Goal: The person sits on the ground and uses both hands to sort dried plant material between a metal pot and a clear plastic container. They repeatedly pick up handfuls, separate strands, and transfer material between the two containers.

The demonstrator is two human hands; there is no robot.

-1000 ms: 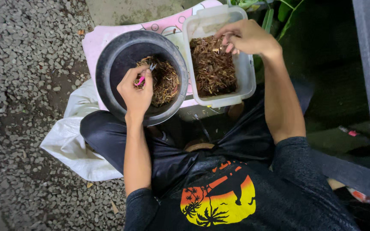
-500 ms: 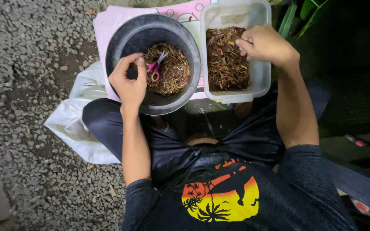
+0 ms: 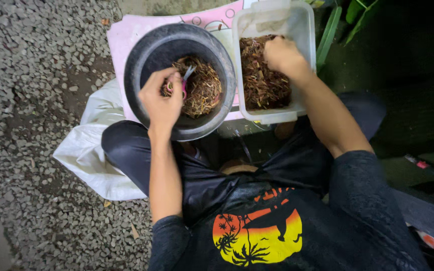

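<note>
My left hand (image 3: 163,100) holds small pink-handled scissors (image 3: 184,83) over a round black bowl (image 3: 141,55) that contains chopped brown dried plant bits (image 3: 204,88). My right hand (image 3: 283,54) reaches into a clear rectangular plastic tub (image 3: 302,30) filled with longer reddish-brown dried stalks (image 3: 262,85), its fingers closed down among them. Bowl and tub stand side by side on a pink sheet (image 3: 126,35) in front of my crossed legs.
Grey gravel (image 3: 31,75) covers the ground on the left. A white plastic bag (image 3: 91,150) lies under my left knee. Green leaves (image 3: 352,15) show at the top right, with a dark ledge (image 3: 428,185) on the right.
My left hand shifted with the scissors further over the bowl's contents. My right hand moved from the tub's far rim down into the stalks. The camera view shifted slightly.
</note>
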